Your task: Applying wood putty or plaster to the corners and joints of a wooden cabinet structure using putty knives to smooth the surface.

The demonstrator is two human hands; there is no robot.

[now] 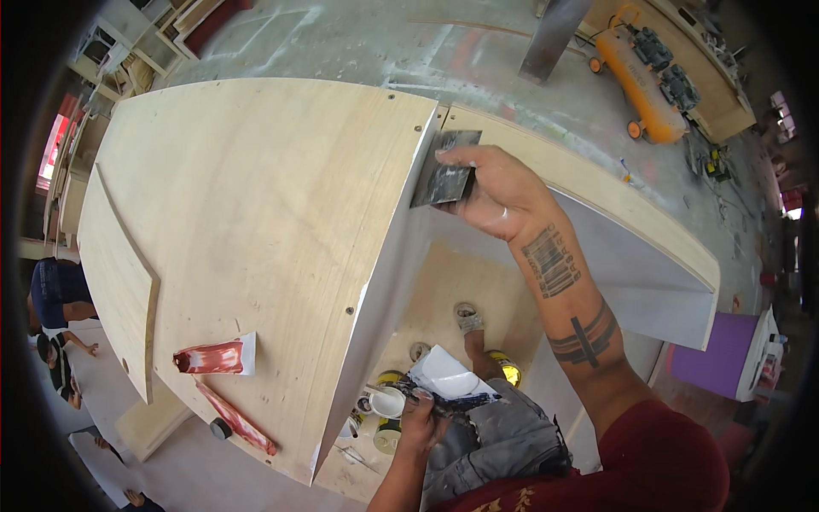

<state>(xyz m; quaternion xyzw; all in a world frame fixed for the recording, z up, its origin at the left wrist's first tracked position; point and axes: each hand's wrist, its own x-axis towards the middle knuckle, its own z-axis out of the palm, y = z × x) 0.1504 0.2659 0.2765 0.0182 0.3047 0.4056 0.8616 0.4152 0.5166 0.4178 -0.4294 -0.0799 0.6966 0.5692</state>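
My right hand (pixel 503 198) grips a flat black spreader (pixel 450 175) smeared with white, its blade against the white-coated edge of a large plywood panel (pixel 273 205). Fingers and thumb are closed round the spreader. Lower down, my left hand (pixel 418 424) is closed on the near edge of a small filler board (pixel 478 398) with dark, stained edges. A thick heap of white filler (pixel 445 372) lies on it, above my legs. Some of my left fingers are hidden under the board.
A red-smeared tray (pixel 213 357) and a squeezed tube (pixel 239 422) with a black cap lie on the panel, near a loose curved plywood piece (pixel 128 290). Paint cans (pixel 388 403) stand below. An orange compressor (pixel 644 81), purple bucket (pixel 715 358) and metal post (pixel 554 38) are farther right; people are at left.
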